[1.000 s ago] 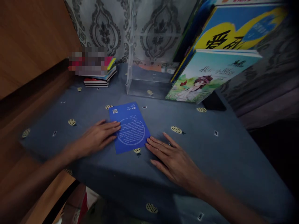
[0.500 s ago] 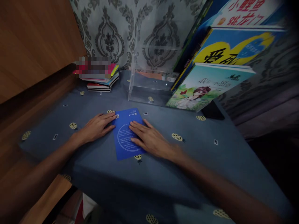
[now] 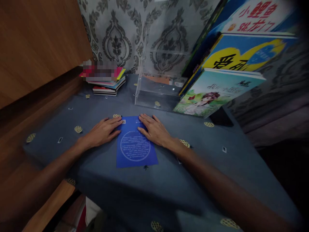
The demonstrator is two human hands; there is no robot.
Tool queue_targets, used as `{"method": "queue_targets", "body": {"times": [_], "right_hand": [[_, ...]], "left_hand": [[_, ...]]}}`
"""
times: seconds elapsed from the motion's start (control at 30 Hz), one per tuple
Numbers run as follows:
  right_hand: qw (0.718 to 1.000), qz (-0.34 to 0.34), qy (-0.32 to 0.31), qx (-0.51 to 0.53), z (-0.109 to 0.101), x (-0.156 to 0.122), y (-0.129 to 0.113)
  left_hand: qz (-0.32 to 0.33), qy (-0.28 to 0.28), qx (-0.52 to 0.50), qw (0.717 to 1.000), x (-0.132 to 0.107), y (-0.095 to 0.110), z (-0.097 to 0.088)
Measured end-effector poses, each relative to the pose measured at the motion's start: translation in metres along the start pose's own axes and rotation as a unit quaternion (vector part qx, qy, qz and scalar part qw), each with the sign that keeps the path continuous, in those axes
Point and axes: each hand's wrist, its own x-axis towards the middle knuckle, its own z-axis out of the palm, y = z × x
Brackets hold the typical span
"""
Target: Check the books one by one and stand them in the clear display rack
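A blue printed sheet with a white ring of text and a small code in its top left corner lies flat on the cloth-covered table. At its upper left edge rests my left hand, fingers stretched out, fingertips touching the paper by the code. My right hand lies flat over the upper right edge, its fingers extended and covering that corner. Neither hand grips anything.
Behind the sheet stands a clear acrylic rack, with picture books upright in its right side. A stack of books sits at the back left, beside a wooden panel. A dark object lies right of the rack.
My right hand has slid up and off the middle of the sheet to its upper right edge, uncovering the ring of text. The sheet has turned slightly; my left hand stays by its left edge.
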Motion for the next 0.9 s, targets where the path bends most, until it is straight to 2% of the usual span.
{"method": "queue_targets", "body": {"times": [0.3, 0.47, 0.63, 0.73, 0.9], "right_hand": [[0.999, -0.010, 0.025, -0.027, 0.001, -0.075, -0.026], [0.997, -0.044, 0.045, -0.040, 0.005, -0.114, -0.043], [0.992, -0.096, 0.067, -0.040, 0.011, -0.149, -0.075], [0.989, -0.099, 0.105, -0.033, 0.020, -0.153, -0.097], [0.977, -0.099, 0.188, -0.028, 0.035, -0.129, -0.121]], "left_hand": [[0.045, -0.019, -0.027, 0.998, -0.018, 0.025, 0.004], [0.068, -0.029, -0.038, 0.997, -0.023, 0.036, 0.003], [0.091, -0.028, -0.059, 0.994, -0.026, 0.043, 0.003], [0.100, -0.030, -0.062, 0.993, -0.026, 0.043, 0.004], [0.107, -0.027, -0.065, 0.992, -0.026, 0.043, 0.003]]}}
